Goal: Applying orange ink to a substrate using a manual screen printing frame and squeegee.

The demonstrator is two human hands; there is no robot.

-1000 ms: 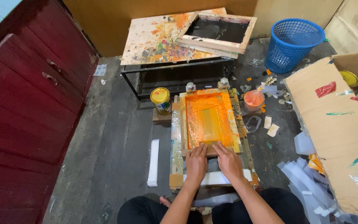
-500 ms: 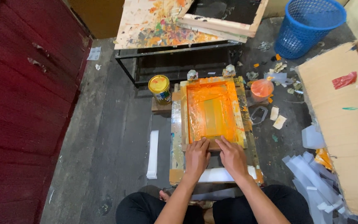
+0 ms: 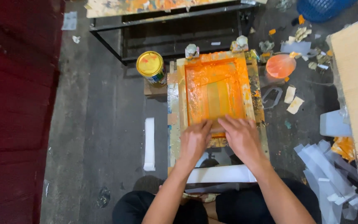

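Clearly a pull in progress: both hands sit at the near end of the wet ink, and fresh streaks run the length of the mesh behind them.
Screen: rectangular wooden printing frame point(image 3: 175, 99) lying flat on a low stand on the floor, its mesh point(image 3: 214, 89) flooded with glossy orange ink, a paler, greenish strip down the middle.
Left hand point(image 3: 194, 140): fingers closed down on a flat squeegee blade point(image 3: 217, 129) at the frame's near edge.
Right hand point(image 3: 240, 135): beside the left, nearly touching, pressing the same blade.
Done, by the look: ink spread over the whole mesh.
Left, by the look: the lifting of the frame.
Round tin point(image 3: 150, 65): yellow metal lid, left of the frame.
Orange tub point(image 3: 281, 65): translucent plastic, right of it.
Floor point(image 3: 104, 137): grey, rough, littered with paper scraps.
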